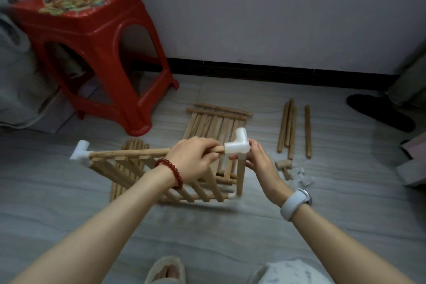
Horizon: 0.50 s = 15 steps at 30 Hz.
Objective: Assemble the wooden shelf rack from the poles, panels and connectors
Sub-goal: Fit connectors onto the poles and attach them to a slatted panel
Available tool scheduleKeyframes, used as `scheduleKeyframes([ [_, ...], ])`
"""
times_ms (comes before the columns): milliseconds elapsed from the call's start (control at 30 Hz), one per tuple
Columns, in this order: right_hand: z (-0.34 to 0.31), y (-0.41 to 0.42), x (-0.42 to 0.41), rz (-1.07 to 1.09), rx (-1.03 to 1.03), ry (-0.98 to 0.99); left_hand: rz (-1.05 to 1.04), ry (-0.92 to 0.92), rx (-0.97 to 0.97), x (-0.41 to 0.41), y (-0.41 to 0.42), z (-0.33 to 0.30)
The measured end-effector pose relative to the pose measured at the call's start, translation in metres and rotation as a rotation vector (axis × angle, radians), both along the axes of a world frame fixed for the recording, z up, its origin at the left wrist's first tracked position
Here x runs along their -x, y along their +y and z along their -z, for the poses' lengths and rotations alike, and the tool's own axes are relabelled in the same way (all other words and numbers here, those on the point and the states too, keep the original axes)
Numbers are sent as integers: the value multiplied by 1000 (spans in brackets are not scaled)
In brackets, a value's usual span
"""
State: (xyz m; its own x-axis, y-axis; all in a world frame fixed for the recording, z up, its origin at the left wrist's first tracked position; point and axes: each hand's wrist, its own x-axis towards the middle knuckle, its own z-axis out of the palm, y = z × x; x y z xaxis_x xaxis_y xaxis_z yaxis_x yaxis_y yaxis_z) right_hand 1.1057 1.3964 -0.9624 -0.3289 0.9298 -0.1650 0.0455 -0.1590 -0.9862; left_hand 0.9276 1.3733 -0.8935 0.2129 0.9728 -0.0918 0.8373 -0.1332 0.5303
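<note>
A partly built wooden rack (161, 180) stands on the floor in front of me. Its slatted panel tilts down from a horizontal pole (129, 152). My left hand (192, 159) grips that pole near its right end. A white plastic corner connector (238, 145) caps that end and tops an upright pole (241, 175). My right hand (259, 161) holds the connector from the right, fingers curled round it. Another white connector (79, 152) sits on the pole's left end.
A second slatted panel (216, 122) lies flat behind the rack. Several loose poles (290, 129) lie at the right, with a small wooden mallet (283, 165) and clear plastic pieces (299, 177) near them. A red plastic stool (92, 48) stands back left. A dark slipper (380, 112) is far right.
</note>
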Motion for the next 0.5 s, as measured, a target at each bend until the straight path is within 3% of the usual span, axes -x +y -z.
scheduleKeyframes([
  [100,-20,5,0,-83,-201,-172,-29,-295,7,23,9,-28],
  [267,-71,25,14,-116,-637,-436,-109,-549,-62,52,3,-42],
  [400,-85,24,38,-241,-786,-777,-219,-465,-159,66,-14,-13],
  [500,-78,18,63,-367,-785,-898,-333,-335,-291,74,-23,16],
])
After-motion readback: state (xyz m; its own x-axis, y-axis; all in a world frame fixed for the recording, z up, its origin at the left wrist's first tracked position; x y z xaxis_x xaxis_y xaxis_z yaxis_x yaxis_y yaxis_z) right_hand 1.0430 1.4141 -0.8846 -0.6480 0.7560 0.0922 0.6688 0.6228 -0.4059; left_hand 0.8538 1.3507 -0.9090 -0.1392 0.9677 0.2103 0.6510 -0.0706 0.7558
